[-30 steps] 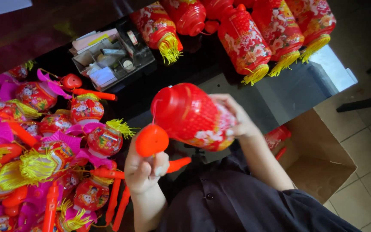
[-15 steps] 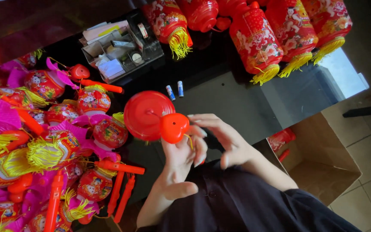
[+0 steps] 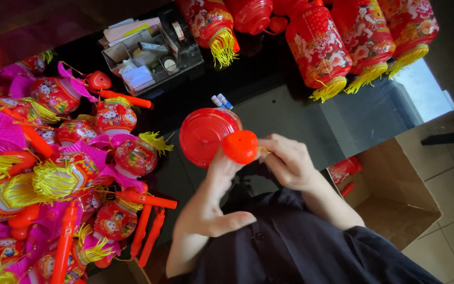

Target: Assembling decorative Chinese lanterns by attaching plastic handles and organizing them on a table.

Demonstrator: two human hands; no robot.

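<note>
Round red plastic lantern (image 3: 204,135) at frame centre, above black glossy table (image 3: 269,113), end-on to me. Orange-red plastic cap piece (image 3: 240,146) touching its near end; whether seated, cannot tell. My left hand (image 3: 211,205) props lantern from below, fingers extended, thumb out, no full grasp. My right hand (image 3: 290,163) pinches cap, fingers curled. Finished lanterns piled at frame left (image 3: 74,158) and hanging at top (image 3: 316,47).

lantern (image 3: 206,135): red | cap (image 3: 240,146): orange-red | tassels (image 3: 222,48): yellow | table (image 3: 290,113): black
</note>
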